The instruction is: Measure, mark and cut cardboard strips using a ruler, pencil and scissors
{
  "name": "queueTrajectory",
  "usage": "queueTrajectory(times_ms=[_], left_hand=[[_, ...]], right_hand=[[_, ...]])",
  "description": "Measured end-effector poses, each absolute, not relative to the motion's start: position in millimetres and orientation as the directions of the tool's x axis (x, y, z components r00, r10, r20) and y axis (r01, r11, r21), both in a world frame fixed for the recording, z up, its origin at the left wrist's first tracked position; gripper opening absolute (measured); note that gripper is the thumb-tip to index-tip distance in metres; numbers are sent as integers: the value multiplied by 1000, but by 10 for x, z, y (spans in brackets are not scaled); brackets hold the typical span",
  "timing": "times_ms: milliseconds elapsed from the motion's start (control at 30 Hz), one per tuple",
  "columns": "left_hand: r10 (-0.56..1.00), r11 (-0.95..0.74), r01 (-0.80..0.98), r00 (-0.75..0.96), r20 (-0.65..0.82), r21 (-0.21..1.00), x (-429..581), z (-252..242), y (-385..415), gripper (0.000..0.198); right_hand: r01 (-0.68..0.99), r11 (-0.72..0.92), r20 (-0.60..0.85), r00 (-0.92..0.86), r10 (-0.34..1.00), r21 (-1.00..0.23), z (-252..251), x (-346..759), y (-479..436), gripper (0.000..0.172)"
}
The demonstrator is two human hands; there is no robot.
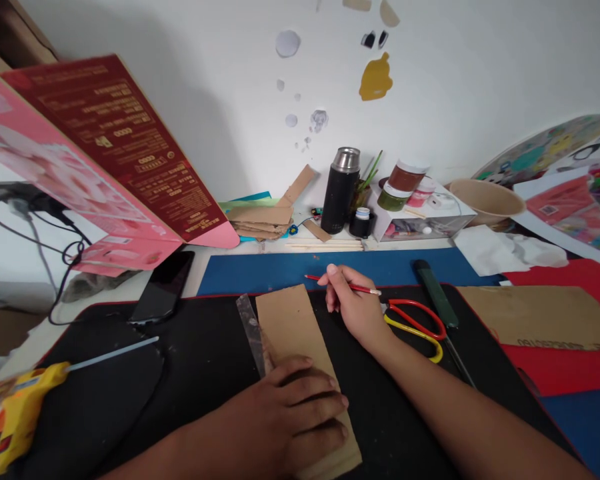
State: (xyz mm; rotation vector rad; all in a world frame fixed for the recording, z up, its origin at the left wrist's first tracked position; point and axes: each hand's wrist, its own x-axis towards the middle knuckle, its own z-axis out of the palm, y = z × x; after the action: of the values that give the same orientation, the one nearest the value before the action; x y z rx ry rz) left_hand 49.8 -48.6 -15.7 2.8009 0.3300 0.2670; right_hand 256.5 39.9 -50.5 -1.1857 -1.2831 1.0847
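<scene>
A narrow piece of brown cardboard (291,320) lies lengthwise on the black mat, with a clear ruler (251,327) along its left edge. My left hand (300,417) spans the near part of the cardboard, fingers bent across it to the right edge; its thumb is mostly hidden near the ruler. My right hand (353,300) is closed around a red pencil (364,289), whose tip points left, above the mat's far edge. Just right of that hand lie scissors (420,327) with red and yellow handles, and a dark green-handled tool (436,293).
On the left, a yellow glue gun (25,413) with a glue stick and a black phone (165,287) rest beside a pink box (105,173). A black flask (341,193), paint jars (405,180) and a bowl (487,200) line the wall. More cardboard (545,317) lies right.
</scene>
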Motion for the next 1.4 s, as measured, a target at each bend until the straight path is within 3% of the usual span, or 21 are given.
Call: queueTrajectory(times_ms=[233, 367, 567, 733, 1100, 1400], left_hand=[[292, -916, 202, 928, 233, 345, 445, -173, -477, 37], [283, -930, 211, 933, 221, 302, 419, -219, -463, 45], [285, -920, 232, 949, 134, 315, 442, -292, -441, 76], [323, -893, 253, 936, 140, 372, 461, -339, -442, 69], [378, -901, 307, 902, 207, 305, 465, -348, -467, 60], [388, -880, 278, 889, 243, 386, 408, -357, -456, 57]], right_hand=[[-6, 70, 69, 20, 997, -998, -521, 2567, 417, 56], [36, 69, 70, 3, 998, -997, -523, 2560, 401, 54], [89, 100, 99, -17, 995, -991, -523, 2550, 387, 47], [102, 109, 105, -49, 993, -989, -516, 2544, 374, 46], [107, 104, 100, -45, 994, -989, -523, 2549, 375, 48], [91, 114, 111, -33, 993, -989, -545, 2544, 391, 54]])
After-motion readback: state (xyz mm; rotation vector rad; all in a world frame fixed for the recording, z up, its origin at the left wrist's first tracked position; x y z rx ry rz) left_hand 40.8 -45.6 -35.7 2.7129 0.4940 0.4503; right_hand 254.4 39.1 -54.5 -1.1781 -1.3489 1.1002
